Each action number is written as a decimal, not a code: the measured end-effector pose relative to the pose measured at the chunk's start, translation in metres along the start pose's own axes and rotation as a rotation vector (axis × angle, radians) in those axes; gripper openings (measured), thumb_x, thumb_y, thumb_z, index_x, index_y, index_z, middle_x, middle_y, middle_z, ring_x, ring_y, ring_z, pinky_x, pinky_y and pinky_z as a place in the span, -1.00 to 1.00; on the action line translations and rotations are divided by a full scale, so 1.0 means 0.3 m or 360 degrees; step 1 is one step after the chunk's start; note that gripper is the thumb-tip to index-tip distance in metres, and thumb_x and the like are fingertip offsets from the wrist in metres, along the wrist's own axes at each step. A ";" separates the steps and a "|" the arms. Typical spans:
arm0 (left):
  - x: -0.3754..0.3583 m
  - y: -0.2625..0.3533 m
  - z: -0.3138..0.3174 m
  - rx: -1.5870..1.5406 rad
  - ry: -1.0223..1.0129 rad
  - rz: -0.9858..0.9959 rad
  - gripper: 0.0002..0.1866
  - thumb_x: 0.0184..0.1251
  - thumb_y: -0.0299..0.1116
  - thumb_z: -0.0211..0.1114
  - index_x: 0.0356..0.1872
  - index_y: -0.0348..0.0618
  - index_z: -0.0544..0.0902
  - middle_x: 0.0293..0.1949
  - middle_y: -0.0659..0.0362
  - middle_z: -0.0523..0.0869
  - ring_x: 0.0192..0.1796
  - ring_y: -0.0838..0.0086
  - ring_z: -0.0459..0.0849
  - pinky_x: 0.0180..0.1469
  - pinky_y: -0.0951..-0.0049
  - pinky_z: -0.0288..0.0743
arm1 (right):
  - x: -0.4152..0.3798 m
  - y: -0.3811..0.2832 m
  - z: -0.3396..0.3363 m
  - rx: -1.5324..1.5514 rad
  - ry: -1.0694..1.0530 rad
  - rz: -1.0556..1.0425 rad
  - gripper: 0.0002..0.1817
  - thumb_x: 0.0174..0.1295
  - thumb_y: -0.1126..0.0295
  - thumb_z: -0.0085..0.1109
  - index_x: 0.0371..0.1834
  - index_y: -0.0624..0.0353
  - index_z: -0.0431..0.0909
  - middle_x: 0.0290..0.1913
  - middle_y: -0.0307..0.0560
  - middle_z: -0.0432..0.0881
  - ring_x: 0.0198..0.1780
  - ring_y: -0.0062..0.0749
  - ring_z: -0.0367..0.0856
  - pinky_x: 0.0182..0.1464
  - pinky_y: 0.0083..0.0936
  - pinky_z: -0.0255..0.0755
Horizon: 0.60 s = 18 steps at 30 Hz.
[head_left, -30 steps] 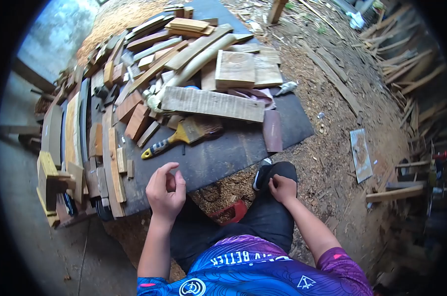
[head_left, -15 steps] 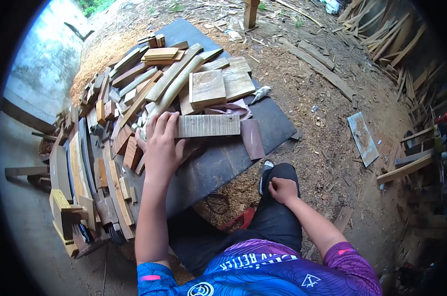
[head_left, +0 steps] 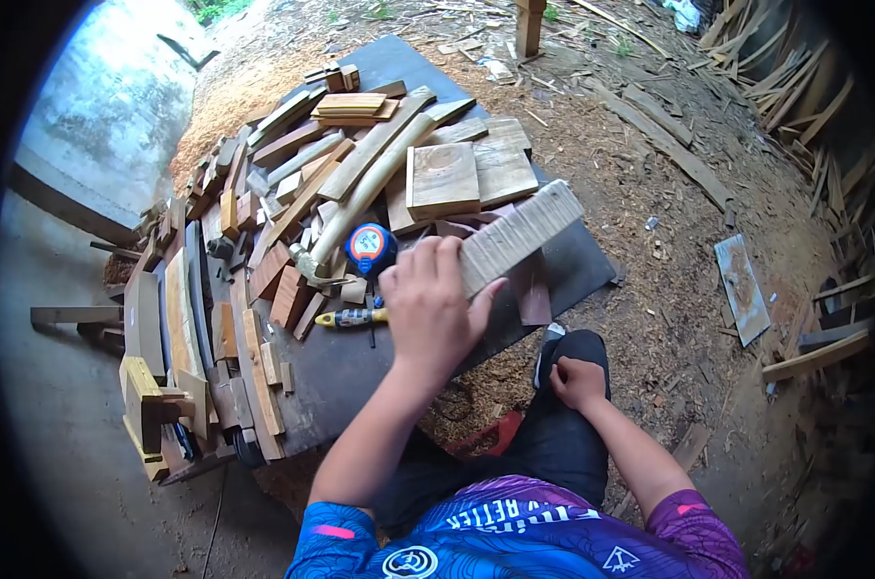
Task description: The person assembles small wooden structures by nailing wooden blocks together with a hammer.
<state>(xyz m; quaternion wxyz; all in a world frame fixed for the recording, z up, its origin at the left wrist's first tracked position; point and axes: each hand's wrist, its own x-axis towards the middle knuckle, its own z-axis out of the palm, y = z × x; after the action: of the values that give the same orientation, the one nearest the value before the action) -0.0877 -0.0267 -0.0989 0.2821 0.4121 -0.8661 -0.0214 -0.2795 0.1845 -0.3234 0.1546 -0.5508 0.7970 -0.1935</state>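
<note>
The left grip (head_left: 432, 304) is closed on one end of a rough wooden board (head_left: 524, 232) — its other end slants away to the right, over the dark surface (head_left: 331, 386). A blue tape measure (head_left: 371, 249) sits just beside the fingers, and a yellow brush handle (head_left: 346, 317) lies partly hidden behind them — the right grip (head_left: 578, 381), loosely curled, rests on the knee (head_left: 584, 344).

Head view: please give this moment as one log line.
left hand: grips wooden board | right hand: on right leg | tape measure: beyond left hand | table: bears wood pieces
</note>
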 end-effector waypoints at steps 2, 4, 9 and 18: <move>-0.021 0.033 0.033 -0.0006 -0.0014 -0.0022 -0.32 0.12 0.01 0.58 0.14 -0.22 0.56 0.02 0.02 0.63 0.09 0.13 0.61 0.13 0.15 0.34 | -0.006 0.003 0.004 0.0017 0.0018 -0.0018 -0.72 0.27 0.22 0.30 -0.54 0.07 0.52 -0.52 -0.01 0.64 -0.44 0.03 0.68 -0.38 -0.10 0.51; -0.064 0.070 0.047 -0.0037 -0.0005 -0.0020 -0.30 0.12 0.01 0.57 0.17 -0.23 0.56 0.06 0.01 0.62 0.12 0.13 0.60 0.14 0.15 0.34 | 0.000 0.010 0.004 0.0034 0.0024 -0.0029 -0.71 0.27 0.22 0.30 -0.54 0.07 0.52 -0.53 0.00 0.63 -0.45 0.03 0.68 -0.39 -0.10 0.51; -0.163 0.139 0.055 -0.0115 -0.0121 -0.0013 -0.30 0.17 0.03 0.54 0.17 -0.27 0.55 0.09 -0.01 0.61 0.15 0.12 0.58 0.14 0.12 0.32 | 0.000 0.011 0.004 -0.0012 -0.0013 -0.0024 -0.71 0.29 0.19 0.28 -0.53 0.04 0.51 -0.54 0.01 0.62 -0.45 0.06 0.67 -0.38 -0.04 0.51; -0.183 0.132 0.048 -0.0144 -0.0270 -0.0016 -0.33 0.10 -0.21 0.48 0.24 -0.30 0.53 0.08 -0.18 0.63 0.16 -0.15 0.56 0.20 -0.07 0.38 | -0.015 0.043 0.092 0.0158 0.0033 -0.0023 -0.82 0.22 0.17 0.30 -0.40 0.00 0.62 -0.43 -0.01 0.68 -0.34 0.03 0.72 -0.34 -0.12 0.56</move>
<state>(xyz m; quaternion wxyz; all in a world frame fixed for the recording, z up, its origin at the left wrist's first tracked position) -0.0950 0.0365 -0.1261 0.2258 0.4000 -0.8829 -0.0969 -0.2757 0.1889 -0.3536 0.1721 -0.5461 0.7841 -0.2396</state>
